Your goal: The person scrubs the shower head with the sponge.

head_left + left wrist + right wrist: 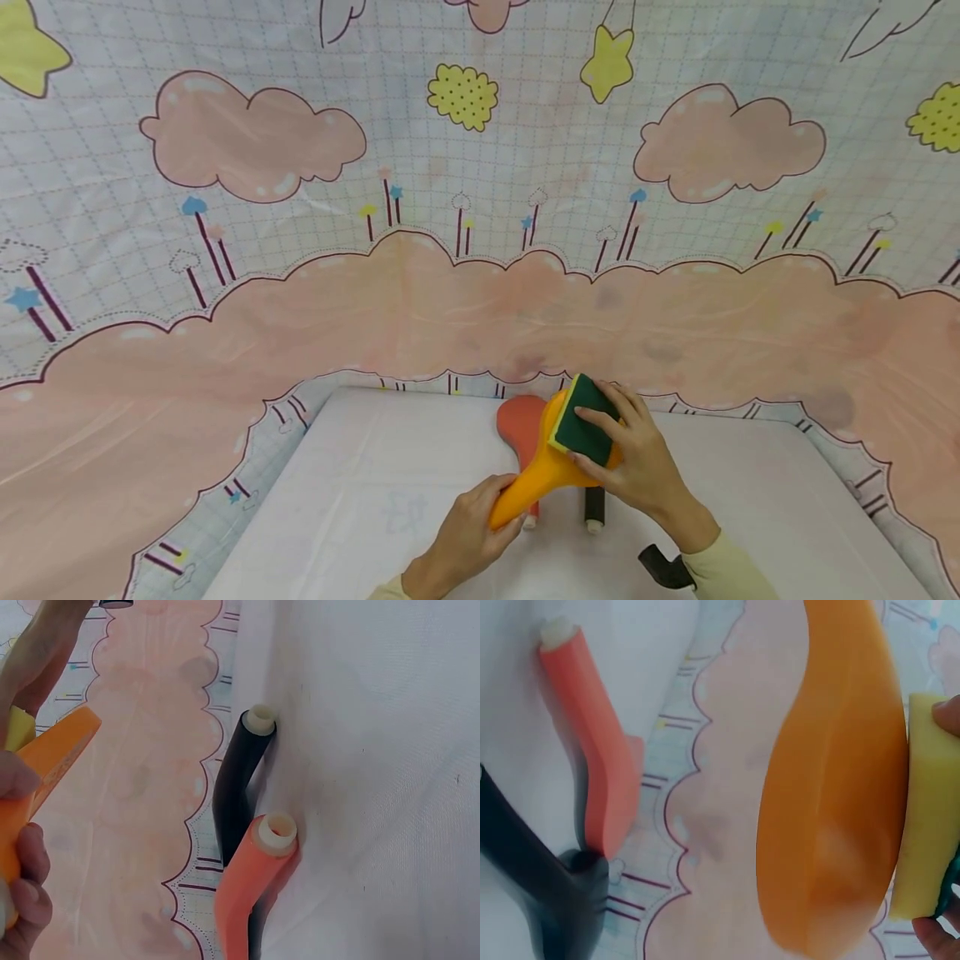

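Note:
An orange scoop-shaped thing (pixel 536 483) with a rounded head is held aslant above the white table. My left hand (pixel 472 525) grips its handle, the fingers curled around it in the left wrist view. My right hand (pixel 637 458) holds a sponge (pixel 585 435), yellow with a dark green scouring side, flat against the orange head. In the right wrist view, the yellow face of the sponge (pixel 930 810) lies along the side of the orange head (pixel 832 802); only some fingertips (pixel 949 716) show there.
On the white table (pixel 360 467), a red thing (pixel 517 421) with a similar rounded head lies behind the orange one. Beside it is a black handle (pixel 594 507) with a pale end. A bent black piece (pixel 663 567) lies near my right wrist. A patterned cloth (pixel 450 317) surrounds the table.

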The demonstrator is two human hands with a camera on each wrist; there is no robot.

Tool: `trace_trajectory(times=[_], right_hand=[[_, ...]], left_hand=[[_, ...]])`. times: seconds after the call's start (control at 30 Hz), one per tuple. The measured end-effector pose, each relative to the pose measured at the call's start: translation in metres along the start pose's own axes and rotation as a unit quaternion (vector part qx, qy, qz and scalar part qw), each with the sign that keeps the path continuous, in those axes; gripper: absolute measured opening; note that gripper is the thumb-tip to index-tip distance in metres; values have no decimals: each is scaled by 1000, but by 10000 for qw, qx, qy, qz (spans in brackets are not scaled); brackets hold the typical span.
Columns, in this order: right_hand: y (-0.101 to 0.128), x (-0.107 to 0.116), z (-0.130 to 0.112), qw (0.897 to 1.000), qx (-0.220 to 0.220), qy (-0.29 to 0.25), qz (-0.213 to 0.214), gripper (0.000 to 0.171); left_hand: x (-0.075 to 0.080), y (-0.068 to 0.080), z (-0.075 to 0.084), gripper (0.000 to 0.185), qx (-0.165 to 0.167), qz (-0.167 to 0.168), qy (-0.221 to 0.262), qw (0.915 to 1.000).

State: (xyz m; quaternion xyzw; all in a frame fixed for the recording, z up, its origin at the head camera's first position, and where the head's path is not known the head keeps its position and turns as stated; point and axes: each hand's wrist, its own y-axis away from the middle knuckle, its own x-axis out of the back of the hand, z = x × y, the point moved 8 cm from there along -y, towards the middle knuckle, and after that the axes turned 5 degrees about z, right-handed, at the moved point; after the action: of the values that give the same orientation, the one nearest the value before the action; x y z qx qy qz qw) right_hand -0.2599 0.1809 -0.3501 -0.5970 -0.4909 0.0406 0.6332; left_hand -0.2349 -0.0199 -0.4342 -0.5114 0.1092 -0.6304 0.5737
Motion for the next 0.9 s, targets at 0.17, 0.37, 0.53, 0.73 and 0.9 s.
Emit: trace_trajectory(times=[0.17,0.37,0.53,0.73,0.9], right_hand=[[-2,-8,-13,9996,254,-24,-81,53],[-2,-12,-20,9990,433,65,-105,50],[-2,-10,-18,9991,402,136,-61,49],[-4,-3,-8,9996,168,243,-8,54],[-4,2,0,9998,-44,214,3,55]], left_hand=[[-3,-1,-1,45,160,11,11,9999],[-6,-1,-3,45,253,-3,-44,9997],[-4,1,-3,44,200,62,-157,9997],[-1,5,-2,41,155,55,-76,9998],[1,8,-3,41,216,-26,-25,9998]])
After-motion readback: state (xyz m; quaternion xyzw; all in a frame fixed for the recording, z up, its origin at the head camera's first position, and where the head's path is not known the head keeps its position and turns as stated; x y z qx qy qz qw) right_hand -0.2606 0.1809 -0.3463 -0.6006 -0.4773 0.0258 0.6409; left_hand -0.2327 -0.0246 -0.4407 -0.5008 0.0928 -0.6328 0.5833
